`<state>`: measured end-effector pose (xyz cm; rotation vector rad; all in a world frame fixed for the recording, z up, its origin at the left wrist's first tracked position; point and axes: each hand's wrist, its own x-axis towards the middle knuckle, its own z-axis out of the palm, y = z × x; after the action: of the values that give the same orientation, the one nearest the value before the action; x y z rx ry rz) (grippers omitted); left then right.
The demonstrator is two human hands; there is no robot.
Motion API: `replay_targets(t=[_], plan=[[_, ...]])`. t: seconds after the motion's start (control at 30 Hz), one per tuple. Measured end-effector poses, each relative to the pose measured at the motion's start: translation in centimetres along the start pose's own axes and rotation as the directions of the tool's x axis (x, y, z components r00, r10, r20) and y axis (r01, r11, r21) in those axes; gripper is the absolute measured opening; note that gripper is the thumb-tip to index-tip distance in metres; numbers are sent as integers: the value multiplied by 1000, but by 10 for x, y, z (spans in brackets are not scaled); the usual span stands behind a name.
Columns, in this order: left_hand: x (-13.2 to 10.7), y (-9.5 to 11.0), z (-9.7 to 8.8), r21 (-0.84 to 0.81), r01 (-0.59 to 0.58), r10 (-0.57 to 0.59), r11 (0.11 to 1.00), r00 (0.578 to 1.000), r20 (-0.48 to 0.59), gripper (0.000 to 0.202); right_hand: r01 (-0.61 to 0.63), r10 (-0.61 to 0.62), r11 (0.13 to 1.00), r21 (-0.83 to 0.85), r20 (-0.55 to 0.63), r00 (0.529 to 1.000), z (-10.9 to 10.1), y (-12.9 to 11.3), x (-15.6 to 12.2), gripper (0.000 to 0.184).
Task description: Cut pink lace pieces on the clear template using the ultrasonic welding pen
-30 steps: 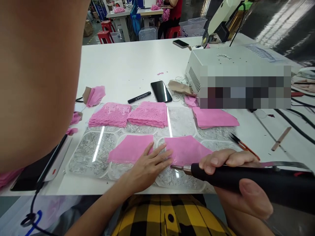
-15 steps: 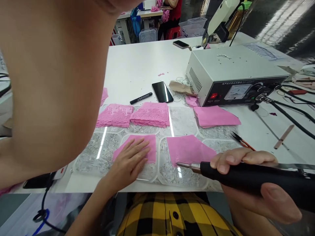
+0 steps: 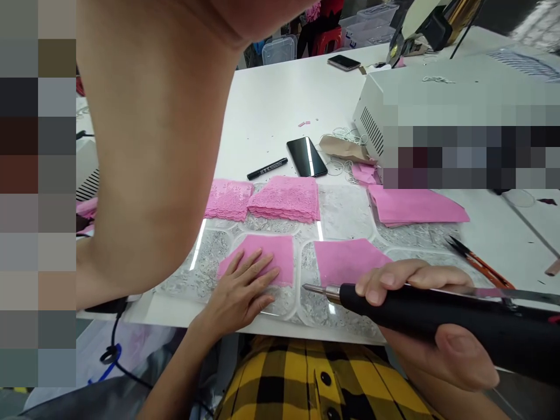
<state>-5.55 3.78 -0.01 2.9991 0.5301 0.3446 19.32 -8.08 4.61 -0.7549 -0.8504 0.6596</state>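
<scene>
My left hand (image 3: 247, 286) lies flat, fingers spread, on a smooth pink fabric piece (image 3: 283, 251) with a slanted left side. In my right hand (image 3: 420, 303) is a black handpiece (image 3: 455, 321) with a pointed metal tip, gripped with fingers over the top and thumb below. The tip points left, just past the lower left corner of a second pink fabric piece (image 3: 345, 259), and I cannot tell whether it touches the mat. My right fingers hide part of that second piece's lower right. Both pieces lie on a clear mat (image 3: 345, 213) with a grey pattern.
Behind are lace stacks (image 3: 286, 201), smooth pink pieces (image 3: 415, 204), a marker (image 3: 268, 169) and a phone (image 3: 307, 156). Orange-handled tweezers (image 3: 481, 265) lie right, before a partly pixelated metal box (image 3: 370, 111). A bent bare arm (image 3: 153, 146) fills the left, close to the camera.
The handpiece tip has moved left, off the second piece's lower edge. My left hand stays flat on its piece. The view has shifted, and pixelated blocks now cover parts of it.
</scene>
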Motion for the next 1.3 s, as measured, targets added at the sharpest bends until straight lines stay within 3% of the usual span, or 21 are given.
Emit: replay_targets(t=[0.37,0.57,1.3], plan=[[-1,0,3,-15,23,-24,1000,998,-58,41,65,-65,998,-3,-25,998,15,16,2,21],[-1,1,3,-5,25,-25,1000,997,-74,42,56,-56,998,-1,34,998,15,17,2,21],[-2,2,5,28,10,-6,1000,992,-123,40,66,-65,998,-1,76,995,13,24,-2,13]])
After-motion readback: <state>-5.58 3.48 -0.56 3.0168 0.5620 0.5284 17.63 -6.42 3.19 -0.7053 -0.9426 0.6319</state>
